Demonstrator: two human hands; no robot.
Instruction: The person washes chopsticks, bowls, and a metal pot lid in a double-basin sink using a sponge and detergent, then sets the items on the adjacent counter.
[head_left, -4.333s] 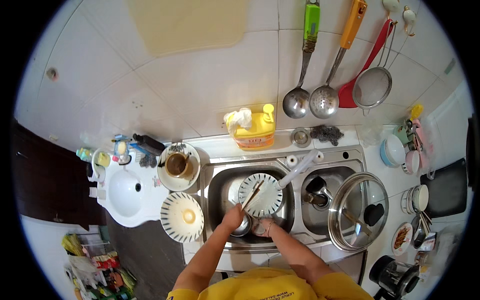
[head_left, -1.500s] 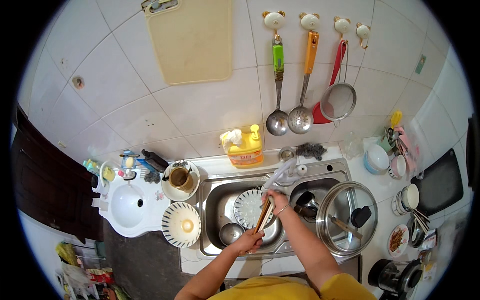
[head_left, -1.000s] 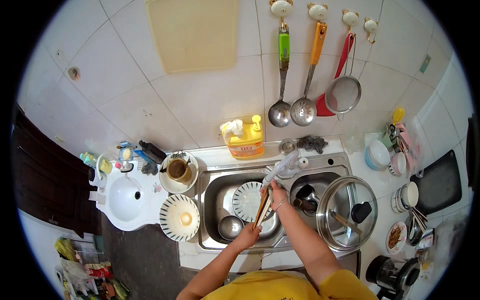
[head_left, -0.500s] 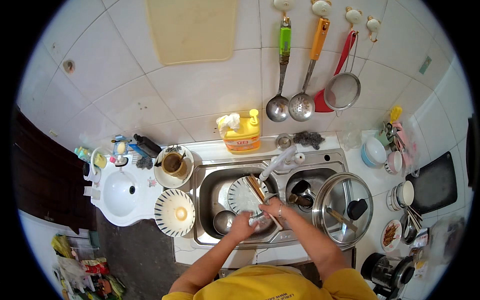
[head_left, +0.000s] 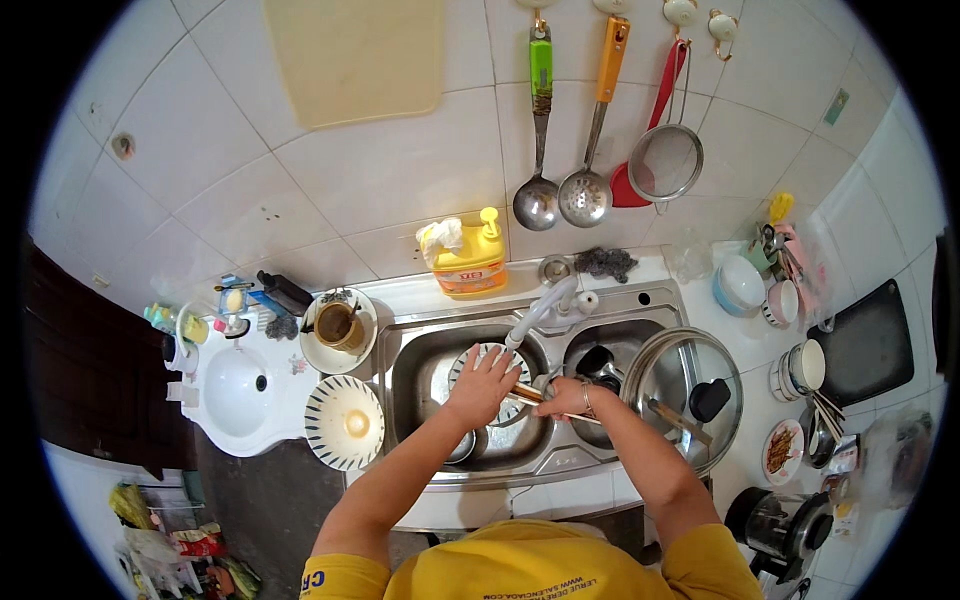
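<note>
A yellow dish soap bottle (head_left: 470,262) with a red-and-orange label and pump top stands against the tiled wall, beyond the left hand (head_left: 483,385), just behind the sink.

Your hands are in the left sink basin, under the tap.
Your left hand (head_left: 483,384) lies spread on the plate (head_left: 487,360) in the sink (head_left: 420,350); your right hand (head_left: 568,398) is closed around chopsticks (head_left: 530,393) beside it. The tap (head_left: 541,310) hangs over the plate. A glass lid (head_left: 690,390) covers the right basin, and a striped bowl (head_left: 344,422) sits left of the sink.
</note>
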